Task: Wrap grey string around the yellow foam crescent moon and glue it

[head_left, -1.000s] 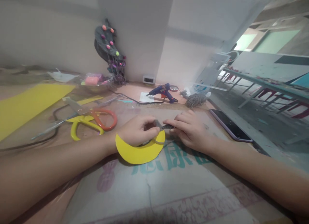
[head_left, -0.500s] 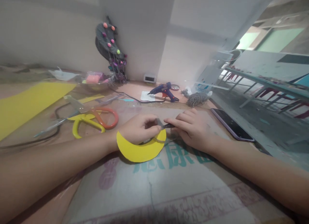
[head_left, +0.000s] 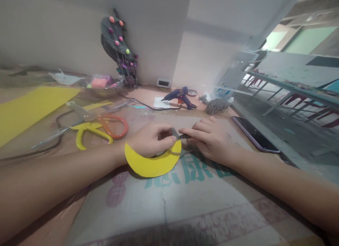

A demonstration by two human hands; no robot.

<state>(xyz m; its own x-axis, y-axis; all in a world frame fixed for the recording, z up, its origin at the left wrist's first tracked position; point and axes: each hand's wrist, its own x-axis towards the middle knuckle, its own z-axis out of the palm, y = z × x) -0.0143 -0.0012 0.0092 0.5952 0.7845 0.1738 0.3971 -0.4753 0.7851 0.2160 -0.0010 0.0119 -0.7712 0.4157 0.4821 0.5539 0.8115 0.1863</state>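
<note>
My left hand [head_left: 149, 138] is closed on a yellow paper crescent [head_left: 152, 168], which curves below the fingers and wrist. A strand of grey yarn [head_left: 174, 153] crosses the crescent near its right tip. Opposite it, my right hand [head_left: 209, 136] pinches a small, dark, pointed thing [head_left: 183, 136] whose kind I cannot make out. Its tip lies close to my left fingertips, by the upper right end of the crescent. The undersides of both hands' fingers are partly hidden.
Scissors with orange and yellow handles [head_left: 119, 127] lie left. A blue glue gun [head_left: 177, 96], a ball of grey yarn [head_left: 217, 105] and a phone [head_left: 254, 135] lie beyond and right. A grey crescent with pompoms [head_left: 113, 41] is by the wall. Yellow sheet [head_left: 34, 108] lies far left.
The view has shifted slightly. Both hands keep nearly the same pose, with the crescent still in my left hand and the dark pointed thing in my right.
</note>
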